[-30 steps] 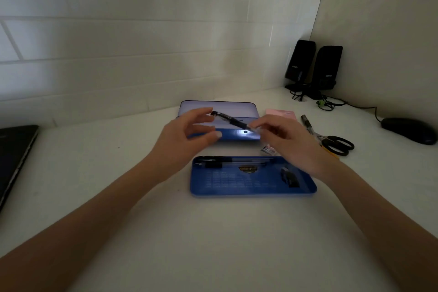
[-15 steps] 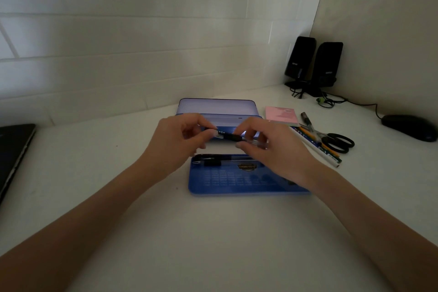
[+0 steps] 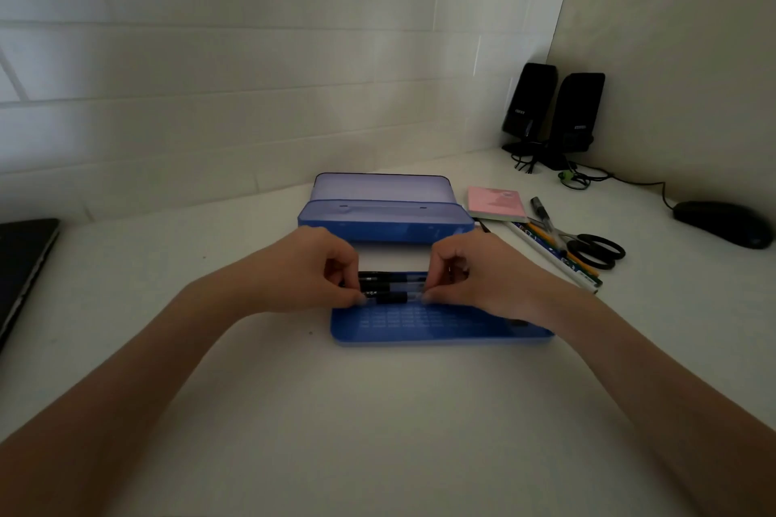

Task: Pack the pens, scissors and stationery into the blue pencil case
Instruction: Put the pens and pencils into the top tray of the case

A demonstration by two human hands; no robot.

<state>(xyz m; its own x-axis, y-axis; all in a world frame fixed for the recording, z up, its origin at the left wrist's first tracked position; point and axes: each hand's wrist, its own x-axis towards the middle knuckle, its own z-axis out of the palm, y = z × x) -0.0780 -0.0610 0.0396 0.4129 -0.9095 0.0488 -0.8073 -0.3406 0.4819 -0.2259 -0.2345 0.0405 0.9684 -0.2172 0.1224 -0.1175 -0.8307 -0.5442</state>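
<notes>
Seating a black pen (image 3: 388,298) into the near blue tray (image 3: 420,327) of the pencil case: left hand (image 3: 313,271) and right hand (image 3: 478,275) each pinch one end, fingers curled narrow, likely to keep it level beside two pens already laid parallel. The hinged case body (image 3: 384,222) lies open behind. Scissors (image 3: 596,250), pencils (image 3: 554,252) and pink sticky notes (image 3: 497,204) wait on the worktop (image 3: 336,411), right of the case.

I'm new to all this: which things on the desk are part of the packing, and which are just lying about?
Part of the job: blue pencil case, pens in both hands, scissors, pink sticky notes, pencils.

Just lying about: speakers, mouse, laptop.
</notes>
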